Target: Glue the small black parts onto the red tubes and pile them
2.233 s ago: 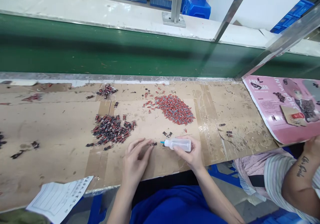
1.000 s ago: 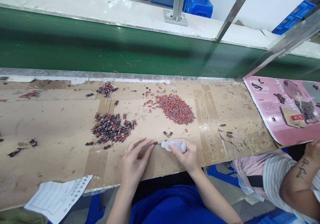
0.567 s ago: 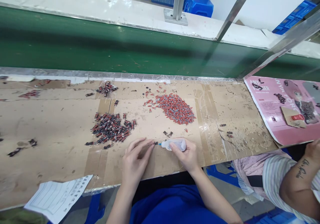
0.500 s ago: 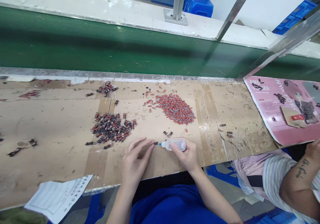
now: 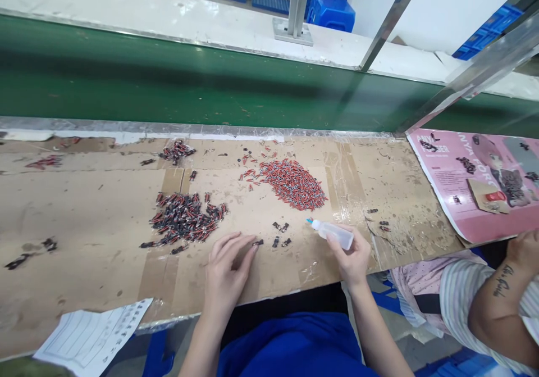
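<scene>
1. Paper sheet (image 5: 90, 340) hangs over the near edge of the cardboard worktop (image 5: 84, 197) at far left on my feed.
2. Next comes a dark pile (image 5: 185, 222) of small parts, just beyond the left hand.
3. The left hand (image 5: 227, 270) lies flat, fingers straight and slightly apart. Its fingertips meet a small dark part (image 5: 257, 242); I can't tell whether they pin it or only touch it.
4. Two loose parts (image 5: 280, 242) lie just right of that one, with a red pile (image 5: 295, 183) farther back.
5. The right hand (image 5: 353, 256) is wrapped around a clear squeeze bottle (image 5: 334, 234), whose blue tip points up-left, apart from the loose parts.
6. At far right I see a pink poster (image 5: 475, 197) and a co-worker's arm (image 5: 497, 304).
</scene>
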Motion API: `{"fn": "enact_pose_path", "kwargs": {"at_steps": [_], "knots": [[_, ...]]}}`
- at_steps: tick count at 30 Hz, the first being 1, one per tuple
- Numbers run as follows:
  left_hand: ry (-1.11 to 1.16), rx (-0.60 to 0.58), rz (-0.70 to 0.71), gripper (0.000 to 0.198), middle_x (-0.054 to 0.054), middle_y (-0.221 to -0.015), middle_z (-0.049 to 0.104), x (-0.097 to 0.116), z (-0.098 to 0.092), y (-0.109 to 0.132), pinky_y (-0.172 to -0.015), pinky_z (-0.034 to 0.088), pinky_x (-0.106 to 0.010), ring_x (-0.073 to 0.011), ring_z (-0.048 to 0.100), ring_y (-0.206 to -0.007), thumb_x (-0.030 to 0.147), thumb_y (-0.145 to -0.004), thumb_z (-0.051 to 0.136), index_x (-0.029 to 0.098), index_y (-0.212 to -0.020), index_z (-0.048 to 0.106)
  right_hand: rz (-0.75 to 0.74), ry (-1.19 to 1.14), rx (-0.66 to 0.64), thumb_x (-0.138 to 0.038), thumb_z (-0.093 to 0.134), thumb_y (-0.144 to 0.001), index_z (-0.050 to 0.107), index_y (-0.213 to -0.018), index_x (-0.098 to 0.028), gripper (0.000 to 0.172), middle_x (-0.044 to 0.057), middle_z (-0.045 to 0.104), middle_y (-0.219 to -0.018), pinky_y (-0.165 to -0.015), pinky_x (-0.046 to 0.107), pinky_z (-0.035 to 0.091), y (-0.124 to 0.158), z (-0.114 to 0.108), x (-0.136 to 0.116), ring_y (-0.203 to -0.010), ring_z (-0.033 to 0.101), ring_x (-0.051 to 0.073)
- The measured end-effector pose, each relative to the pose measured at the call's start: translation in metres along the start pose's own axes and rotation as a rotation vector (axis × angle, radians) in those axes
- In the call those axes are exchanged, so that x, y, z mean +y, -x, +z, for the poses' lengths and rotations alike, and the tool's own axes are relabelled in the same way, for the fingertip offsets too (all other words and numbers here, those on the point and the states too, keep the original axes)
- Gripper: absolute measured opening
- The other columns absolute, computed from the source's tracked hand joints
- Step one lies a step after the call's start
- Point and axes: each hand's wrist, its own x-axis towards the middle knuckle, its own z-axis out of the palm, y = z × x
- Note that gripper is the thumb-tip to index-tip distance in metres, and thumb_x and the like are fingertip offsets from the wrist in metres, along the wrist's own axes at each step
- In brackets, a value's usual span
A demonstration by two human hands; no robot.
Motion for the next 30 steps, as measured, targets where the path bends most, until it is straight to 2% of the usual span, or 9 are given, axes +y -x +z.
{"fn": "enact_pose_path", "kwargs": {"at_steps": [3, 6, 9, 11, 13, 16, 21, 26, 30], "knots": [[-0.029, 0.0, 0.05, 0.015, -0.005, -0.098, 0.072, 0.0, 0.0, -0.002, -0.09, 0.049, -0.04, -0.0229, 0.061, -0.099, 0.031, -0.088, 0.06, 0.025, -0.097, 0.072, -0.062, 0.239, 0.058, -0.038, 0.071, -0.076, 0.066, -0.091, -0.018, 0.026, 0.007, 0.074, -0.084, -0.062, 0.033, 0.055, -0.006, -0.022, 0.011, -0.07, 0.069, 0.022], [-0.049, -0.007, 0.064, 0.015, -0.006, -0.1, 0.07, 0.0, 0.0, -0.003, -0.09, 0.047, -0.041, -0.0232, 0.06, -0.099, 0.031, -0.089, 0.059, 0.025, -0.093, 0.072, -0.18, 0.394, 0.032, -0.037, 0.07, -0.078, 0.064, -0.091, -0.019, 0.022, 0.008, 0.073, -0.088, -0.071, 0.038, 0.055, -0.009, -0.031, 0.015, -0.08, 0.068, 0.024], [-0.042, -0.016, 0.051, 0.015, -0.006, -0.098, 0.071, 0.0, 0.0, -0.003, -0.089, 0.047, -0.041, -0.0234, 0.06, -0.099, 0.032, -0.089, 0.058, 0.025, -0.091, 0.071, -0.36, 0.473, 0.035, -0.032, 0.068, -0.084, 0.065, -0.084, -0.02, 0.012, 0.008, 0.072, -0.089, -0.084, 0.043, 0.05, -0.011, -0.026, 0.009, -0.091, 0.063, 0.026], [-0.014, -0.025, 0.027, 0.016, -0.005, -0.096, 0.072, 0.0, 0.0, -0.002, -0.09, 0.048, -0.041, -0.0238, 0.06, -0.099, 0.034, -0.089, 0.058, 0.025, -0.09, 0.071, -0.446, 0.504, 0.049, -0.028, 0.067, -0.087, 0.067, -0.083, -0.021, 0.008, 0.007, 0.072, -0.084, -0.084, 0.042, 0.047, -0.013, -0.015, 0.001, -0.087, 0.06, 0.024], [0.019, -0.033, -0.028, 0.017, -0.005, -0.091, 0.073, 0.0, -0.002, -0.001, -0.091, 0.048, -0.042, -0.0243, 0.06, -0.101, 0.037, -0.089, 0.058, 0.026, -0.089, 0.071, -0.49, 0.519, -0.022, -0.025, 0.066, -0.089, 0.069, -0.085, -0.021, 0.006, 0.005, 0.072, -0.082, -0.083, 0.04, 0.044, -0.016, -0.002, -0.007, -0.082, 0.057, 0.022], [0.09, -0.017, -0.155, 0.02, -0.005, -0.09, 0.074, 0.005, -0.004, 0.001, -0.091, 0.051, -0.041, -0.0234, 0.063, -0.1, 0.04, -0.087, 0.059, 0.025, -0.089, 0.072, -0.463, 0.598, -0.243, -0.02, 0.066, -0.089, 0.07, -0.085, -0.022, 0.007, 0.003, 0.072, -0.084, -0.084, 0.04, 0.04, -0.022, 0.016, -0.013, -0.09, 0.053, 0.024], [0.295, 0.05, -0.412, 0.023, -0.005, -0.089, 0.074, 0.019, -0.005, 0.002, -0.084, 0.056, -0.034, -0.0193, 0.069, -0.085, 0.042, -0.08, 0.065, 0.022, -0.087, 0.073, -0.422, 0.893, -0.507, -0.01, 0.058, -0.091, 0.068, -0.083, -0.021, 0.016, 0.006, 0.07, -0.088, -0.081, 0.04, 0.035, -0.034, 0.025, -0.018, -0.097, 0.048, 0.027], [0.423, 0.063, -0.577, 0.031, -0.007, -0.09, 0.077, 0.033, -0.003, -0.003, -0.082, 0.058, -0.033, -0.0202, 0.072, -0.084, 0.046, -0.074, 0.07, 0.019, -0.089, 0.075, -0.531, 1.141, -0.559, -0.005, 0.053, -0.091, 0.067, -0.089, -0.012, 0.015, 0.014, 0.067, -0.089, -0.079, 0.039, 0.036, -0.035, 0.024, -0.025, -0.096, 0.047, 0.03], [0.451, 0.015, -0.581, 0.031, -0.007, -0.089, 0.077, 0.042, 0.0, -0.007, -0.08, 0.059, -0.033, -0.0198, 0.072, -0.08, 0.046, -0.074, 0.07, 0.02, -0.089, 0.075, -0.571, 1.001, -0.511, -0.009, 0.053, -0.093, 0.066, -0.103, -0.014, 0.017, 0.012, 0.066, -0.093, -0.079, 0.038, 0.037, -0.033, 0.023, -0.022, -0.098, 0.048, 0.028]]}}
